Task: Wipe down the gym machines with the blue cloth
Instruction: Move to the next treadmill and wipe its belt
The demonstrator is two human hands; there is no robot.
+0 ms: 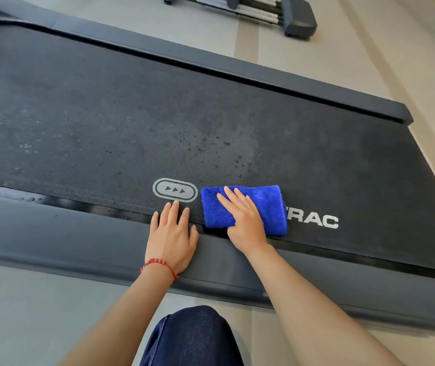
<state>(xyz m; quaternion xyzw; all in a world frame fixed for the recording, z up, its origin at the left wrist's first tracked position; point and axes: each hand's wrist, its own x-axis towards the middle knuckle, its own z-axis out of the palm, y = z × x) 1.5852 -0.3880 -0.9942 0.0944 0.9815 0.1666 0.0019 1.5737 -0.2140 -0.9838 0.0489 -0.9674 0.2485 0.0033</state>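
Down near the treadmill belt's [211,122] near edge, the right hand [242,220] lies flat, fingers spread, pressing the folded blue cloth [261,207] beside the white "TRAC" lettering [314,221]. Just left, the left hand [171,233] rests open across the side rail [66,233], red bracelet [159,264] at its wrist.

Left hand [172,237] lies flat, palm down, fingers slightly spread, a red bead bracelet [159,265] at the wrist. Right hand [242,220] presses flat, fingers extended; both forearms reach forward, bare.
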